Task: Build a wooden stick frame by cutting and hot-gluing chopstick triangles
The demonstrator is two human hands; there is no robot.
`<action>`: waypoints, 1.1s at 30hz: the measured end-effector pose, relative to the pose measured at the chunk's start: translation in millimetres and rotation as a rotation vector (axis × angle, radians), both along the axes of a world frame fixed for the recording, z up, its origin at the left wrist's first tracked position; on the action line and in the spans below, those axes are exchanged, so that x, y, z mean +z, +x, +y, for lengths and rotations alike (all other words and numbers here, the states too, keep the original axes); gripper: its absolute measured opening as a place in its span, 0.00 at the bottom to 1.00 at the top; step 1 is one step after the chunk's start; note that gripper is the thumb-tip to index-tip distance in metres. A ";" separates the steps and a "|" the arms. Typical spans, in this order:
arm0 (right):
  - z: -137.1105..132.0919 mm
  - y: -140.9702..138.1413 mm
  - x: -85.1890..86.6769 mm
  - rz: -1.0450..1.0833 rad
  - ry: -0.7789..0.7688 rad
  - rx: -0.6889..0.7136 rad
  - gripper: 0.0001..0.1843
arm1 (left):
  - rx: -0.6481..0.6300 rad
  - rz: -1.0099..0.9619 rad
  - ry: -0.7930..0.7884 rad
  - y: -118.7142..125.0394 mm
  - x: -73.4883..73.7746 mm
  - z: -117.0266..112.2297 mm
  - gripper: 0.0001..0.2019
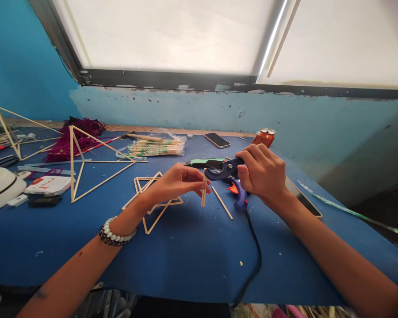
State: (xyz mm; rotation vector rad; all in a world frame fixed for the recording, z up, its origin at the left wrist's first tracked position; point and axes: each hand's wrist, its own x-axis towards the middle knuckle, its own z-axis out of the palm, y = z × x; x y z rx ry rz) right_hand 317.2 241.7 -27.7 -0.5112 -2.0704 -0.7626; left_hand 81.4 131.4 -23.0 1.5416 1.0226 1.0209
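Slim, pale wooden sticks (pixel 203 198)

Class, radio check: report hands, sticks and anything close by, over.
Left hand pinching wooden sticks. Right hand gripping dark blue hand tool at their upper ends. Loose stick, purple corded tool close by.

a dark-framed window (pixel 166 35) glows at twelve o'clock above a chipped light-blue wall (pixel 192 106); blue tabletop (pixel 185 265) toward six.
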 end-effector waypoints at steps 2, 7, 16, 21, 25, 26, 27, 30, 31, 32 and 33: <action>-1.1 -0.3 0.8 -0.006 0.025 0.010 0.27 | -0.013 -0.010 0.001 0.4 0.1 -1.3 0.11; -4.5 -1.5 2.5 -0.004 0.100 0.003 0.28 | -0.029 0.023 0.025 2.2 1.8 -5.7 0.09; -8.2 -2.5 2.8 -0.003 0.050 0.033 0.27 | -0.027 0.148 0.077 2.8 3.7 -8.6 0.09; -7.6 -3.0 4.3 0.028 -0.044 -0.012 0.30 | -0.087 0.155 0.100 -0.1 0.7 -7.7 0.09; 0.4 3.0 6.4 0.120 -0.215 -0.095 0.29 | -0.099 0.119 0.077 -0.6 1.3 -7.4 0.09; 2.0 5.0 6.8 0.139 -0.246 -0.089 0.29 | -0.093 0.098 0.067 -0.7 1.5 -7.2 0.08; 2.9 6.7 7.0 0.151 -0.267 -0.071 0.29 | -0.087 0.078 0.058 -0.7 1.6 -6.9 0.08; 0.9 7.6 6.4 0.127 -0.286 0.006 0.30 | -0.078 0.067 0.049 -1.3 1.1 -5.6 0.09; -0.9 6.3 5.8 0.106 -0.278 0.032 0.31 | -0.074 0.071 0.050 -1.5 0.8 -5.3 0.10; -2.9 4.5 5.1 0.082 -0.268 0.053 0.31 | -0.071 0.071 0.052 -1.8 0.4 -5.2 0.11; -4.8 2.5 4.3 0.057 -0.254 0.067 0.32 | -0.069 0.068 0.053 -2.1 0.1 -5.2 0.11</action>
